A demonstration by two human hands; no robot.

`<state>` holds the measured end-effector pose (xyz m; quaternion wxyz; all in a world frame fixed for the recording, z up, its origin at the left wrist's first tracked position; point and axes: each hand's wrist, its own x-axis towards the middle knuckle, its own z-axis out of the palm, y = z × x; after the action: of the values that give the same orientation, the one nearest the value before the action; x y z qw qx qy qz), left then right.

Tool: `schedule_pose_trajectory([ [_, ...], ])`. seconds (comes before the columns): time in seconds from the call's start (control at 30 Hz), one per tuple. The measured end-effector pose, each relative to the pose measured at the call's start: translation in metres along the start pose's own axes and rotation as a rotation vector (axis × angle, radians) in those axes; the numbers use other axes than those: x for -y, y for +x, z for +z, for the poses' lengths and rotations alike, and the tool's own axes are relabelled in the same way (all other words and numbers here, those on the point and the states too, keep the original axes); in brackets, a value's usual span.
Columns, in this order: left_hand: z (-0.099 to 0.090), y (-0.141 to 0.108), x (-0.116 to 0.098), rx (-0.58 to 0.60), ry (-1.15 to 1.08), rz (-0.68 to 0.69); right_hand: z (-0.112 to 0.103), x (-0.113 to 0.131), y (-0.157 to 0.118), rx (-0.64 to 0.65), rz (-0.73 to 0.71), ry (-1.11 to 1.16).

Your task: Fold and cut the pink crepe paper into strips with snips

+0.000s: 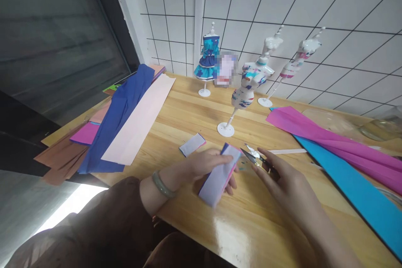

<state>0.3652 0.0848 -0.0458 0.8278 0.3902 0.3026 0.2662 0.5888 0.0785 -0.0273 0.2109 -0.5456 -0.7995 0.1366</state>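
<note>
My left hand [209, 165] is closed on a folded strip of crepe paper [216, 182], pale lilac on top with blue and pink layers at its edges. The thumb presses on the upper face and the fingers lie beneath. Just right of the strip, my right hand [278, 171] holds a small pair of scissors [253, 158], their blades pointing up and left near the strip's upper end. A shorter lilac piece [192, 144] with a dark and pink edge lies on the table behind my left hand.
Small white mannequins [251, 79] stand at the back, one wearing a blue ruffled dress [207, 56]. Blue, pale pink and brown paper sheets [117, 121] lie at left. Magenta paper [314, 130] and a turquoise sheet [348, 180] stretch along the right. The wooden table's [226, 234] front edge is near my lap.
</note>
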Motion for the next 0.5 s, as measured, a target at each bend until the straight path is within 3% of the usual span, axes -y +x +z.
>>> schedule_pose_trajectory([
  [0.1, -0.005, 0.005, -0.001, -0.237, -0.140, 0.051, -0.002, -0.010, 0.002, 0.221, 0.157, -0.085],
  [0.2, -0.008, 0.006, -0.007, -0.307, -0.310, 0.038, 0.002, -0.023, 0.004, 0.305, 0.089, -0.120],
  [0.37, -0.013, 0.006, -0.011, -0.280, -0.515, 0.036, 0.011, -0.034, 0.006, 0.044, -0.180, -0.220],
  [0.43, -0.015, 0.007, -0.010, -0.273, -0.553, 0.029, 0.010, -0.022, 0.005, -0.049, -0.258, -0.135],
  [0.5, -0.015, 0.007, -0.009, -0.263, -0.571, 0.032, 0.010, -0.004, 0.002, -0.062, -0.302, 0.032],
])
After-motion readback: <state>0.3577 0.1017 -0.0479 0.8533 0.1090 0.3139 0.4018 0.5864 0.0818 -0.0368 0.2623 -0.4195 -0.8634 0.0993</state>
